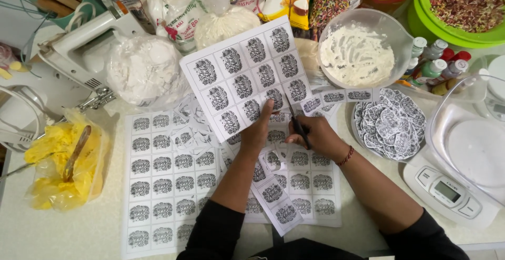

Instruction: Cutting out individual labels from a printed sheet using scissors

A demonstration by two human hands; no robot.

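At the middle of the surface (79,228), the left hand (258,131) pinches a label sheet (247,76) tilting toward twelve o'clock while the right hand (315,134) grips scissors (295,118) cutting it; the floppy sheet could sag, skewing the cut into a label.

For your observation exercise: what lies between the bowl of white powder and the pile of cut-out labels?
In the head view, a short row of cut label strips lies between the bowl of white powder and the pile of cut-out labels.

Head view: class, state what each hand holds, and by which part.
Left hand grips the white printed label sheet by its lower edge; right hand holds dark-handled scissors by the handles.
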